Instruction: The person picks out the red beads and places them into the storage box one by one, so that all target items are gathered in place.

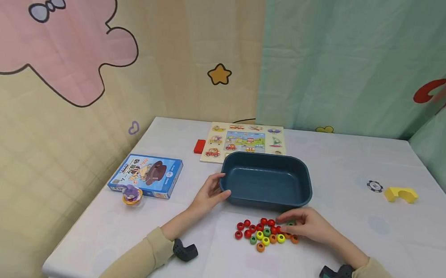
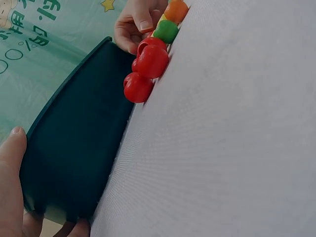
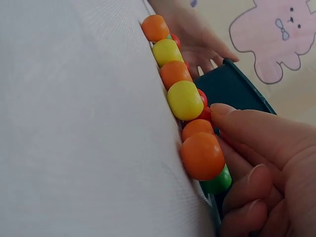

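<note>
At the centre of the frame, a dark teal rectangular bin (image 1: 267,185) stands upright on the white tabletop (image 1: 350,160). The left hand (image 1: 208,196) grips its left end, thumb at the near corner and fingers round the outer wall. Just below the bin lies a loose cluster of round beads (image 1: 260,235) in red, green, yellow and orange (holes are visible in several).

The right hand (image 1: 309,224) is at the cluster's right side, thumb and forefinger held a narrow way apart. In the right wrist view the thumb tip meets a red bead (image 3: 205,114); whether that bead is pinched cannot be told.

A picture puzzle board (image 1: 245,141) lies behind the bin, a red block (image 1: 199,146) just beside its left edge. At left of the frame are a blue illustrated box (image 1: 145,174) and, at its near edge, a purple figurine (image 1: 132,194). Far right, a yellow arch block (image 1: 401,192) sits near a black-and-white disc (image 1: 375,186).
</note>
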Demonstrator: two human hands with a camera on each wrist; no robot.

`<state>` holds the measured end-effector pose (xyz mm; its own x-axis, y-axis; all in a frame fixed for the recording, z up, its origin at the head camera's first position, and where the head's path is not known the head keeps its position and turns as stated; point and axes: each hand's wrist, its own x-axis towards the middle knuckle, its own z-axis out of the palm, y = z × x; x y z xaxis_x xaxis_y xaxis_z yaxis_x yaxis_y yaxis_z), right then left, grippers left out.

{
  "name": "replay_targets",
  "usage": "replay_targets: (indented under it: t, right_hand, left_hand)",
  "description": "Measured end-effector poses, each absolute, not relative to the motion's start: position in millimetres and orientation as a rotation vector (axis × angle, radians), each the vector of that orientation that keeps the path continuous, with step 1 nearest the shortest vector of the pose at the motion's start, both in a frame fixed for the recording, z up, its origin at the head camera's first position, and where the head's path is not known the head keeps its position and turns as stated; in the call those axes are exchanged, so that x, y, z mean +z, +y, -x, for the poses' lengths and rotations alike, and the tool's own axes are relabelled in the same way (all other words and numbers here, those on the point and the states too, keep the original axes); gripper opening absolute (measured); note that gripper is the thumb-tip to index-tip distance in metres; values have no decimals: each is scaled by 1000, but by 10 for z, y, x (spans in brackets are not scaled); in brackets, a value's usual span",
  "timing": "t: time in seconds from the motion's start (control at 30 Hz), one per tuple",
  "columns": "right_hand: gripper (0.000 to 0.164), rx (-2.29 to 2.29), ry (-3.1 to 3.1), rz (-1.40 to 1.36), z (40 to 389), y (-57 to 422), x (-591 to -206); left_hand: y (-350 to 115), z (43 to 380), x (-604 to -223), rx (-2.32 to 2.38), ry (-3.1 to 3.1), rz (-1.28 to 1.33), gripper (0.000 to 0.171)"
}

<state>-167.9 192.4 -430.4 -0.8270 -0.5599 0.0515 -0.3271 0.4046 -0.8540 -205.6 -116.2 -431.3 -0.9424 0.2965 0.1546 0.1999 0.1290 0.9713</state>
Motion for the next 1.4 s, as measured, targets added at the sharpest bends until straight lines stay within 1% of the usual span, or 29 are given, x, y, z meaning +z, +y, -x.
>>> replay_targets:
  t: [0.23,0.57,0.83,0.9,0.97,1.13,1.27,1.4]
  right_hand:
    - [23,-1330,2431,754,1672,1916,-4280]
    - [23,-1346,2405,787,1653,1916,-4282]
    - [22,-1344,2414,799,1674,1940,-4313]
    - [22,-1347,2422,801,1673,1942,-4317]
    - [22,-1349,2436,796,1710,1963,-4404]
    - [23,-1364,2463,792,1799,2026,-4618]
    - [24,-1354,2477,791,1771,2027,-4574]
    - [25,-1322,2503,810,1707,2010,-4419]
  left_hand:
    - [-1152,2065,-4315,1979,2283,-536,57]
    - [-1156,2054,-4306,1924,2329,-497,59]
    - [-1192,2183,-4548,1945,2322,-454,59]
    - [-1188,2177,-4541,1941,2324,-451,59]
    - [-1191,2178,-4540,1943,2313,-462,60]
    - [-1179,2096,-4391,1945,2277,-511,61]
    - [-1164,2037,-4310,1935,2281,-506,60]
    - [-1151,2030,-4311,1937,2289,-505,59]
